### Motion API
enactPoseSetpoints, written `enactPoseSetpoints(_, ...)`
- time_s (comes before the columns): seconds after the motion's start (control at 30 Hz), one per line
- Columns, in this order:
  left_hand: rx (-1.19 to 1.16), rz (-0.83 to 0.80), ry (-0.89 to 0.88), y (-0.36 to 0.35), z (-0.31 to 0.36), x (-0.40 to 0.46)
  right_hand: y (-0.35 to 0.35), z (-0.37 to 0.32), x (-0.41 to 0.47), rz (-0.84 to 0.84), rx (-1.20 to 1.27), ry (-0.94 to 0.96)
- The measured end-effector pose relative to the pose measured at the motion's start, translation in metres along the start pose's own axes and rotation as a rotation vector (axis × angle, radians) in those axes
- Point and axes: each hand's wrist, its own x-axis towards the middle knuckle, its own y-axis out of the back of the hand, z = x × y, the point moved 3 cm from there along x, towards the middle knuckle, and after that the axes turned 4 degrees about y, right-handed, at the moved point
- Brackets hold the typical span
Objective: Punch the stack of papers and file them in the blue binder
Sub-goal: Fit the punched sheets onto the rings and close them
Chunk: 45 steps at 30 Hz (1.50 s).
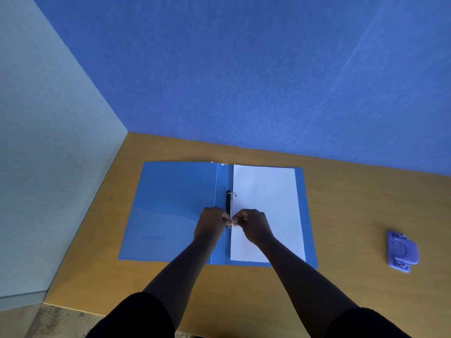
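The blue binder point(170, 203) lies open flat on the wooden desk. A white stack of papers point(266, 198) rests on its right half, its left edge at the black ring mechanism point(229, 202). The far metal ring point(234, 194) passes through the paper. My left hand point(211, 223) and my right hand point(253, 225) meet at the near ring, fingers curled and pinching it from both sides. The near ring itself is mostly hidden by my fingers.
A purple hole punch point(401, 251) lies on the desk point(353, 211) at the right, apart from the binder. Blue partition walls stand behind and a grey one at the left. The desk's near edge runs just below my forearms.
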Motion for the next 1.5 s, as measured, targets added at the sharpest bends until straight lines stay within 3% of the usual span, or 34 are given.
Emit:
enactPoseSetpoints(0.13, -0.007, -0.019, -0.013, 0.009, 0.001, 0.004, 0.011, -0.004, 0.0, -0.035, 0.005, 0.07)
enactPoseSetpoints(0.33, -0.058, 0.154, 0.109, 0.025, 0.012, 0.022, 0.026, -0.01, 0.011, 0.071, -0.054, 0.047)
enactPoseSetpoints(0.53, -0.092, 0.131, 0.302, 0.013, 0.018, 0.031, 0.02, -0.02, 0.01, 0.0, -0.211, 0.058)
enactPoseSetpoints(0.87, -0.136, 0.092, 0.38, 0.019, 0.027, 0.027, 0.011, -0.021, 0.008, -0.005, -0.413, 0.179)
enactPoseSetpoints(1.27, 0.007, 0.181, 0.184, 0.014, 0.05, 0.019, 0.014, -0.016, 0.009, -0.02, -0.349, 0.181)
enactPoseSetpoints(1.5, 0.016, 0.196, 0.092, 0.011, 0.056, 0.014, 0.018, -0.014, 0.015, 0.048, -0.119, 0.054)
